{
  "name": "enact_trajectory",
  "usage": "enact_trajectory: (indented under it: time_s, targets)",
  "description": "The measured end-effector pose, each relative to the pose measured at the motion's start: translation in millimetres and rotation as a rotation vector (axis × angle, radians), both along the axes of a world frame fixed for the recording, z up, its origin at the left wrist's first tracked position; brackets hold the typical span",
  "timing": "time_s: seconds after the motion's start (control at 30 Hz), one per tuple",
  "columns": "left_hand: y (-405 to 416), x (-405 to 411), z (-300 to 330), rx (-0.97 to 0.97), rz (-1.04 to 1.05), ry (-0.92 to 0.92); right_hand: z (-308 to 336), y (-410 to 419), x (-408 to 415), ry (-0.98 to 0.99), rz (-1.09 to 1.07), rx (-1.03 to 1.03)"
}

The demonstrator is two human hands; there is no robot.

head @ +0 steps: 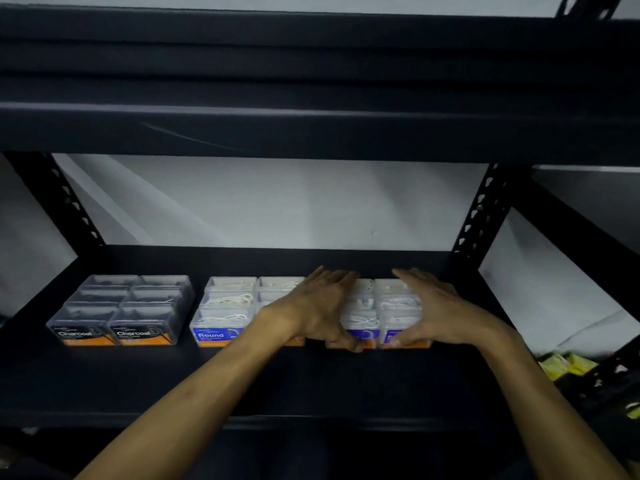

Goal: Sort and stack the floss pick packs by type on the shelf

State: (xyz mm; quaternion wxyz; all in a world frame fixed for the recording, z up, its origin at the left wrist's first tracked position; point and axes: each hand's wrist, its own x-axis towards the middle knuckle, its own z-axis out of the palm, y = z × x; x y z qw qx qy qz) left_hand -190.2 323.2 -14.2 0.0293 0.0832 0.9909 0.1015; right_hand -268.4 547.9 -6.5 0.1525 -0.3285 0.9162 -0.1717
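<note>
We note three blocks of clear packs on the dark shelf (311, 375). Left of the Round packs (228, 311) sit the Charcoal packs (121, 310), dark picks inside, a gap between. Right of them, our left hand (322, 306) and right hand (436, 310) lie spread wide, flanking a third white-pick block (381, 306). Bare shelf runs from the packs' fronts to the near edge.

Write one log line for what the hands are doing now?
left hand: on white packs | right hand: same | black packs: left | shelf
</note>
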Motion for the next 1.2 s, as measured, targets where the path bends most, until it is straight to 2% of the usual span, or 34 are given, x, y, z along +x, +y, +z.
enact_trajectory:
  time_s: [0.17, 0.53, 0.83, 0.97, 1.2]
  targets:
    - [2.8, -5.2, -4.2, 0.014, 0.038, -0.014, -11.9, 5.1, -10.9, -0.051, 0.054, -0.109]
    - [4.4, -7.0, -7.1, 0.038, 0.070, -0.015, -20.0, 5.5, -23.2, -0.005, 0.106, -0.129]
    - [6.8, -3.0, -7.1, 0.121, 0.071, -0.061, -30.1, 4.6, -24.7, 0.154, 0.149, -0.072]
    - [8.3, 9.6, -6.7, 0.156, 0.099, -0.006, -34.0, 6.0, -18.9, 0.147, 0.091, -0.093]
    - [-16.4, 68.8, 2.1, 0.190, 0.216, 0.159, -42.5, 6.8, 2.9, 0.326, 0.040, -0.193]
